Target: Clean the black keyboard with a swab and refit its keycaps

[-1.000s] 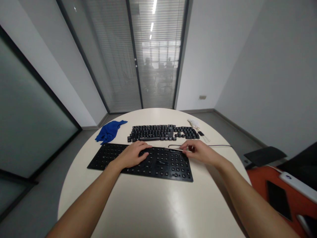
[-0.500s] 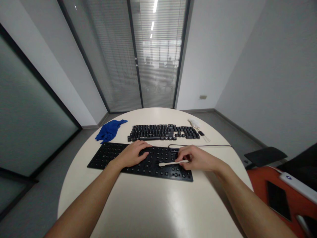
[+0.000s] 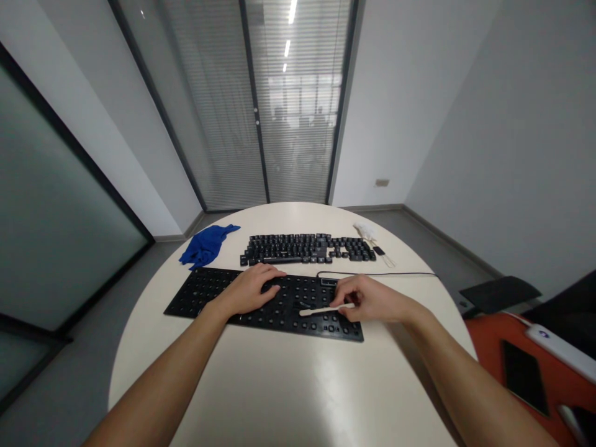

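Note:
A black keyboard base [image 3: 279,320] with its keycaps off lies at a slant on the table before me, rows of small switch posts showing. My left hand [image 3: 251,290] rests flat on its middle, thumb and fingers apart. Toward the base's right end, my right hand [image 3: 361,299] pinches a slim white brush [image 3: 319,310] between thumb and fingers. The brush's wider end points left, low over the posts, and dark bristles seem to show beside it. Whether they touch the base I cannot tell. My right fingers hide part of the handle.
Behind the base, black keycaps [image 3: 284,247] stand in keyboard order. A crumpled blue cloth [image 3: 207,245] lies at left. White swab-like sticks [image 3: 367,233] lie at the back right. A black cable [image 3: 395,274] runs rightward. An orange seat [image 3: 493,338] holds a phone [image 3: 524,375] and a white device [image 3: 563,351].
The brush's wider end has shifted very slightly toward me and right, with the handle tilting a little. My left hand and the keyboard base stay in place.

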